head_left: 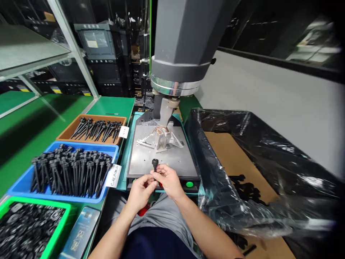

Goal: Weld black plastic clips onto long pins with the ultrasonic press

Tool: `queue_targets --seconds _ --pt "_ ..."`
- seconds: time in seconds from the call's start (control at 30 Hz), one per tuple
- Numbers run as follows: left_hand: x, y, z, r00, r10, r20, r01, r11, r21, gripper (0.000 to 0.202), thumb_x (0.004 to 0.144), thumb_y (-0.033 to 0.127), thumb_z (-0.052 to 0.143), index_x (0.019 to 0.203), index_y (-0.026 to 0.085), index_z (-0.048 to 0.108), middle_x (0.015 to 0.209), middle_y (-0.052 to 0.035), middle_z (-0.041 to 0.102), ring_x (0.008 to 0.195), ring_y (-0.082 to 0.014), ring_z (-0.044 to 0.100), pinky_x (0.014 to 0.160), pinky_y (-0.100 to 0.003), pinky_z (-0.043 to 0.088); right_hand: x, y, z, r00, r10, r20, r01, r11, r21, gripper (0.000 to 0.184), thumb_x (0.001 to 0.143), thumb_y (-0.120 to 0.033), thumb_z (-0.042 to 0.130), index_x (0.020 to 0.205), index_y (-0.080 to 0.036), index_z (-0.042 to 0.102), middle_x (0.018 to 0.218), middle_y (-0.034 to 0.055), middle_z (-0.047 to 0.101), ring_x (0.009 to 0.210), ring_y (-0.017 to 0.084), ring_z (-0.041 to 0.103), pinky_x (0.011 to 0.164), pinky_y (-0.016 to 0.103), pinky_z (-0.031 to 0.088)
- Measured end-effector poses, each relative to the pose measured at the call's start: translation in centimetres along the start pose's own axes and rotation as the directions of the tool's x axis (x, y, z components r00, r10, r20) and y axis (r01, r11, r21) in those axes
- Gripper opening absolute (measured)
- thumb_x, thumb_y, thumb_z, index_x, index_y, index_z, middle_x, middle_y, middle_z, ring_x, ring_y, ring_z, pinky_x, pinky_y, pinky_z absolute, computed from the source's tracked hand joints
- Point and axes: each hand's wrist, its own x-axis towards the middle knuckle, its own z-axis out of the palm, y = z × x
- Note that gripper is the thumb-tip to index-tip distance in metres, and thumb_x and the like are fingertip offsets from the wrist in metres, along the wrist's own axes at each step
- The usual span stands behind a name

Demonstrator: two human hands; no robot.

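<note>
Both hands meet at the front edge of the machine's metal plate. The left hand and the right hand pinch a black pin between their fingertips. Its round head pokes up above them and its shaft is hidden. Behind it, mid-plate, a metal fixture stands under the grey press head. Along the worktop's left side lie a brown tray, a blue tray and a green tray, all holding black parts. A bag-lined carton sits to the right.
</note>
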Motion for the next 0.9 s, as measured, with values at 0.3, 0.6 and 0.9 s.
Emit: queue_targets --seconds 0.3,0.6,0.9 --pt "0.6 4.0 -5.5 0.982 0.101 -0.161 -0.052 0.957 0.286 0.024 0.084 0.038 0.059 0.083 0.015 0.067 0.068 0.0005 0.058 0.064 -0.0132 0.051 0.063 -0.025 0.042 1.0 0.8 0.2 0.999 0.028 0.028 -0.028 1.0 -0.007 0.04 0.074 -0.046 0.076 0.102 -0.02 0.065 0.089 0.0065 0.07 0.08 0.02 0.065 0.065 0.03 0.051" --pt "-4.9 5.8 -17.6 0.713 0.19 -0.675 0.31 0.779 0.546 0.026 0.078 0.041 0.062 0.088 0.018 0.07 0.083 -0.0037 0.069 0.074 -0.0181 0.062 0.071 -0.029 0.048 0.7 2.5 -0.8 0.987 0.14 0.074 -0.137 0.989 -0.048 0.045 0.071 -0.051 0.077 0.098 -0.017 0.064 0.082 0.0058 0.071 0.072 0.017 0.064 0.063 0.028 0.05" --pt "-4.7 1.5 -19.1 0.744 -0.039 -0.667 0.581 0.531 0.617 0.02 0.081 0.03 0.06 0.094 0.02 0.071 0.092 -0.0056 0.074 0.085 -0.0217 0.066 0.073 -0.03 0.044 0.0 2.8 -0.8 0.982 0.171 0.078 -0.165 0.983 -0.079 0.049 0.068 -0.054 0.078 0.096 -0.016 0.066 0.079 0.0069 0.071 0.072 0.02 0.064 0.063 0.03 0.05"
